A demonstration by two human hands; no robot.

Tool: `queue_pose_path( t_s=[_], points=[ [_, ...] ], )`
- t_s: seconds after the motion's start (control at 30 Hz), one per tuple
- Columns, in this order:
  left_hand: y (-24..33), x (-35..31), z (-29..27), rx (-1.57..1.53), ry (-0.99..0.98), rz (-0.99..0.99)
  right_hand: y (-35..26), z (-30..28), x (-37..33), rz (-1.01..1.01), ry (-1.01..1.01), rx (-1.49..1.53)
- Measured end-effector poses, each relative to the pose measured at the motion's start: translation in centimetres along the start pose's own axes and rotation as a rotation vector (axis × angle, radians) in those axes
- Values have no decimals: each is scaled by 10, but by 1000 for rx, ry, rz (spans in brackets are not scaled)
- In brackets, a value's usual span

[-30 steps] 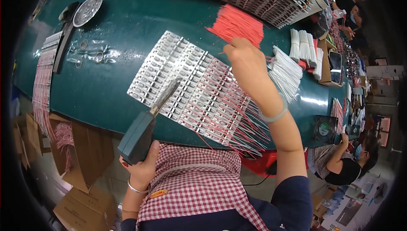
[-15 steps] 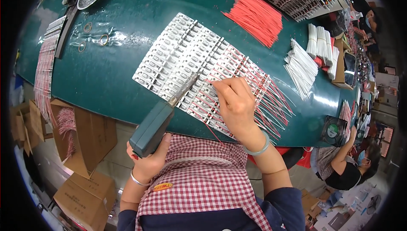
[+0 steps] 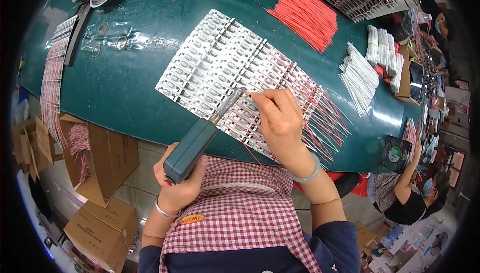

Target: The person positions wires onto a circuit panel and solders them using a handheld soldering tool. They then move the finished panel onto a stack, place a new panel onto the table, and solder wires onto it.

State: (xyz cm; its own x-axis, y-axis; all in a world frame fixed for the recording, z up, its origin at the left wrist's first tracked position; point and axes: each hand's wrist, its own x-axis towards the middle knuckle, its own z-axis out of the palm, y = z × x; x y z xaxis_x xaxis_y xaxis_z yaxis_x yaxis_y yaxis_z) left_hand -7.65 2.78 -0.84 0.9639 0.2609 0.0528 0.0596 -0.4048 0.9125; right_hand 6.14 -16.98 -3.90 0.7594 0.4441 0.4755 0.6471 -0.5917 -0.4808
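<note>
Green tool (image 3: 192, 145), in head view, is wrapped by the left hand (image 3: 182, 193); red wire (image 3: 247, 93) is pinched by the right hand (image 3: 282, 120) at the tool's tip, above white modules (image 3: 200, 68) on the surface (image 3: 130, 93), presumably so both meet there.

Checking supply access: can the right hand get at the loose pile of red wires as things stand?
Probably yes: between the right hand and the red pile there appear only low wired strips and green tabletop, nothing tall.
</note>
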Motion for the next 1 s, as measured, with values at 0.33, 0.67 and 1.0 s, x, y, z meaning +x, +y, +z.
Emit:
queue_pose_path(
  t_s=[0.33, 0.67, 1.0],
  points=[
    [0, -2, 1, 43, -10, -19, 0, 0, -1, -15, -11, -36],
    [1, -5, -2, 42, 14, -28, -1, 1, -2, -21, -8, -54],
    [-2, -4, 3, 38, 28, 33, -1, 1, -3, -17, -2, -58]
  ],
)
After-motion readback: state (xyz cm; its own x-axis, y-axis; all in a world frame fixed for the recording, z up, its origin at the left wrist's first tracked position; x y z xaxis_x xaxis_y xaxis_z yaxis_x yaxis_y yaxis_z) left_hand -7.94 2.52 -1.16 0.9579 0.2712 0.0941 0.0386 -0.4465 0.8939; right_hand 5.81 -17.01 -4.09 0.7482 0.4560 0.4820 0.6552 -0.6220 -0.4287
